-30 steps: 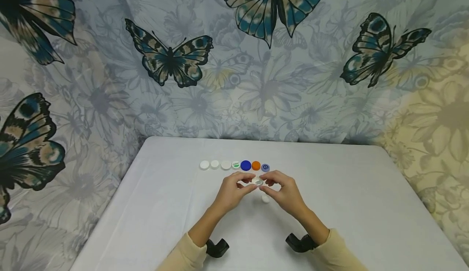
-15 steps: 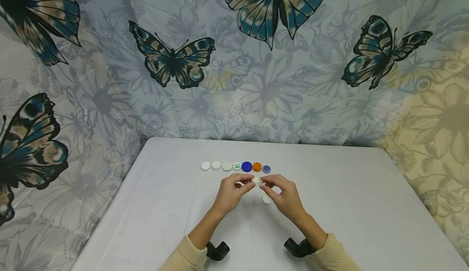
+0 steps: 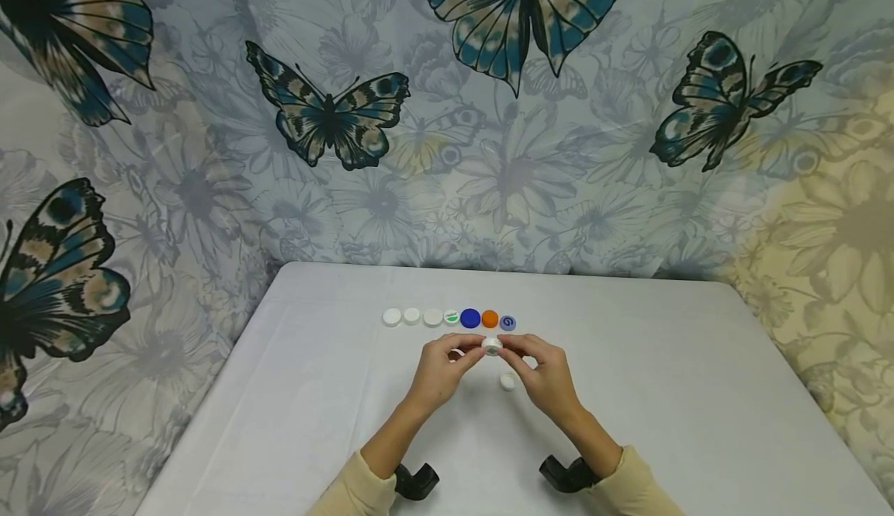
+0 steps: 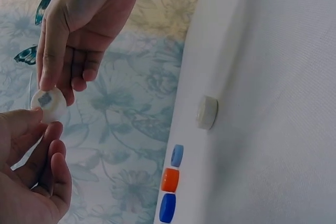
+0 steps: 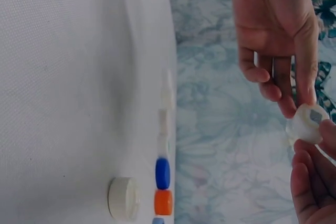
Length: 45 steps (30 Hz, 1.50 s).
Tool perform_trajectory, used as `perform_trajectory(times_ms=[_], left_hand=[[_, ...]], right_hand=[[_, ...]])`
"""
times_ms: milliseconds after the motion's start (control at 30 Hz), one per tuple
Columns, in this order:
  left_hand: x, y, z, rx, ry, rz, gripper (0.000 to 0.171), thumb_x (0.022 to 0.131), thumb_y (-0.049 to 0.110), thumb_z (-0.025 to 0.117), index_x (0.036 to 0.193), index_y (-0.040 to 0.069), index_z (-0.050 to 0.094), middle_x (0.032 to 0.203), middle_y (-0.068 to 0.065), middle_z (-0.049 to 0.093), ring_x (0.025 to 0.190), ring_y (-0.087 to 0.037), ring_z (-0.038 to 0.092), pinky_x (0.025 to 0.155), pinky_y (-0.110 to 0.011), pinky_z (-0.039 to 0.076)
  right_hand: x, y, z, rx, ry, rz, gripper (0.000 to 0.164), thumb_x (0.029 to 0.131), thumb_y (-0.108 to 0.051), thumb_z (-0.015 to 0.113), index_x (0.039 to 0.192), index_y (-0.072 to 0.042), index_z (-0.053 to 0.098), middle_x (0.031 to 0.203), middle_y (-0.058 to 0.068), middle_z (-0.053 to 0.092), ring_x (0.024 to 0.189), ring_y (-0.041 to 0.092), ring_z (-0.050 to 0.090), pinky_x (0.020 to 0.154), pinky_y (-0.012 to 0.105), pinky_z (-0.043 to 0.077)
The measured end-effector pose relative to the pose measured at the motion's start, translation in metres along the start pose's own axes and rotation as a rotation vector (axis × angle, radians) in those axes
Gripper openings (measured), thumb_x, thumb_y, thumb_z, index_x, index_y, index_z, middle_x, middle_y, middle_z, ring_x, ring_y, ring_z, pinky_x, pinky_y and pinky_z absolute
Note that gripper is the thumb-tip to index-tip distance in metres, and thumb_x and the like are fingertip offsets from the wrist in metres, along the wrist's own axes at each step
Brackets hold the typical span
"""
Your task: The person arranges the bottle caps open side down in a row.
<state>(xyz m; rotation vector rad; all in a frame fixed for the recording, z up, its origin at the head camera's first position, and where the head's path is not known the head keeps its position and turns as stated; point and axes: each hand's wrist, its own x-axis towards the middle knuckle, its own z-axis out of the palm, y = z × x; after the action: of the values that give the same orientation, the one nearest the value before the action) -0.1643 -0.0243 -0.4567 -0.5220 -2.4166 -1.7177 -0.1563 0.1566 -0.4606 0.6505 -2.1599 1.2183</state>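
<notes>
Between the fingertips of both hands, raised off the table, is a small white round cap [image 3: 492,346]. A dark square mark shows on the face of this cap [image 4: 48,104] in the left wrist view. My left hand [image 3: 437,372] pinches it from the left with thumb and forefinger; my right hand [image 3: 547,372] pinches the opposite side. In the right wrist view the left hand [image 5: 278,35] comes from above and the right hand [image 5: 317,182] from below. Another white cap [image 3: 507,382] lies on the table near the right thumb.
Beyond the hands, a row of caps crosses the white table [image 3: 314,361]: several white ones, one with a green mark [image 3: 451,316], then a blue cap [image 3: 470,318], an orange cap [image 3: 490,319] and a light blue cap [image 3: 507,323]. Butterfly-patterned cloth [image 3: 447,190] hangs behind.
The held cap has been turned between the fingers, so it shows at a different tilt. Both hands stay almost in place, and the caps on the table lie as before.
</notes>
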Motion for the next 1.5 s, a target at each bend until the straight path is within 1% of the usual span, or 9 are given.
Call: perform_trajectory(times_ms=[233, 400, 467, 533, 733, 867, 1100, 1267, 1500], left_hand=[[0.001, -0.001, 0.002, 0.035, -0.015, -0.024, 0.022, 0.091, 0.021, 0.068, 0.107, 0.007, 0.074, 0.086, -0.005, 0.074, 0.078, -0.007, 0.058, 0.066, -0.016, 0.046], [0.002, -0.005, 0.001, 0.023, -0.035, -0.051, 0.022, 0.092, 0.022, 0.068, 0.107, 0.008, 0.075, 0.088, -0.005, 0.075, 0.078, -0.006, 0.057, 0.063, -0.016, 0.046], [0.003, -0.006, 0.000, 0.013, -0.048, -0.062, 0.022, 0.092, 0.023, 0.067, 0.107, 0.008, 0.075, 0.090, -0.005, 0.076, 0.078, -0.005, 0.057, 0.063, -0.016, 0.046], [0.003, -0.007, 0.000, 0.019, -0.070, -0.061, 0.023, 0.092, 0.024, 0.068, 0.107, 0.008, 0.075, 0.091, -0.005, 0.076, 0.077, -0.004, 0.057, 0.064, -0.017, 0.047], [0.005, -0.007, -0.004, 0.073, -0.144, -0.054, 0.027, 0.085, 0.024, 0.076, 0.108, 0.009, 0.075, 0.086, -0.003, 0.071, 0.076, -0.003, 0.053, 0.064, -0.017, 0.044], [0.008, -0.007, -0.005, 0.114, -0.175, -0.054, 0.029, 0.085, 0.025, 0.076, 0.109, 0.011, 0.075, 0.088, -0.001, 0.071, 0.079, -0.004, 0.054, 0.065, -0.018, 0.044], [0.012, -0.012, -0.004, 0.136, -0.180, -0.045, 0.029, 0.085, 0.027, 0.075, 0.109, 0.012, 0.075, 0.091, 0.000, 0.072, 0.083, -0.010, 0.057, 0.067, -0.019, 0.044], [0.016, -0.014, -0.003, 0.150, -0.187, -0.019, 0.028, 0.085, 0.027, 0.075, 0.109, 0.014, 0.075, 0.099, 0.000, 0.073, 0.091, -0.016, 0.059, 0.071, -0.019, 0.045], [0.030, -0.023, 0.009, 0.205, -0.205, 0.052, 0.030, 0.088, 0.026, 0.072, 0.113, 0.010, 0.072, 0.095, -0.003, 0.073, 0.087, -0.014, 0.059, 0.070, -0.018, 0.046]], right_hand=[[-0.001, 0.002, -0.002, 0.054, -0.050, 0.083, 0.019, 0.082, 0.007, 0.071, 0.099, 0.001, 0.074, 0.080, 0.007, 0.073, 0.066, 0.004, 0.061, 0.061, 0.014, 0.050], [0.000, 0.002, -0.005, 0.037, -0.176, 0.181, 0.026, 0.081, -0.002, 0.075, 0.106, 0.001, 0.073, 0.078, 0.001, 0.070, 0.069, -0.001, 0.058, 0.063, 0.020, 0.054], [0.000, 0.002, -0.006, 0.029, -0.225, 0.204, 0.030, 0.079, -0.004, 0.077, 0.108, 0.000, 0.072, 0.077, -0.001, 0.069, 0.069, -0.001, 0.056, 0.062, 0.021, 0.054], [0.000, 0.003, -0.007, 0.026, -0.246, 0.216, 0.029, 0.079, -0.006, 0.078, 0.107, -0.001, 0.073, 0.077, -0.002, 0.068, 0.068, 0.000, 0.055, 0.061, 0.022, 0.053], [-0.001, 0.004, -0.007, -0.004, -0.218, 0.195, 0.025, 0.077, -0.008, 0.080, 0.102, -0.005, 0.075, 0.087, -0.001, 0.069, 0.072, 0.001, 0.054, 0.062, 0.022, 0.051], [0.000, 0.004, -0.006, -0.015, -0.212, 0.195, 0.026, 0.077, -0.007, 0.080, 0.102, -0.005, 0.075, 0.087, 0.000, 0.069, 0.072, 0.001, 0.055, 0.062, 0.022, 0.052], [0.003, 0.007, -0.006, -0.036, -0.229, 0.193, 0.028, 0.076, -0.006, 0.080, 0.103, -0.003, 0.074, 0.089, 0.003, 0.070, 0.072, 0.002, 0.055, 0.062, 0.021, 0.052], [0.006, 0.011, -0.006, -0.034, -0.232, 0.182, 0.026, 0.077, -0.006, 0.080, 0.102, -0.003, 0.075, 0.090, 0.005, 0.070, 0.073, 0.009, 0.057, 0.063, 0.024, 0.052], [0.010, 0.021, -0.009, -0.096, -0.234, 0.256, 0.028, 0.077, -0.006, 0.081, 0.103, -0.001, 0.074, 0.091, 0.006, 0.070, 0.073, 0.011, 0.059, 0.065, 0.022, 0.053]])
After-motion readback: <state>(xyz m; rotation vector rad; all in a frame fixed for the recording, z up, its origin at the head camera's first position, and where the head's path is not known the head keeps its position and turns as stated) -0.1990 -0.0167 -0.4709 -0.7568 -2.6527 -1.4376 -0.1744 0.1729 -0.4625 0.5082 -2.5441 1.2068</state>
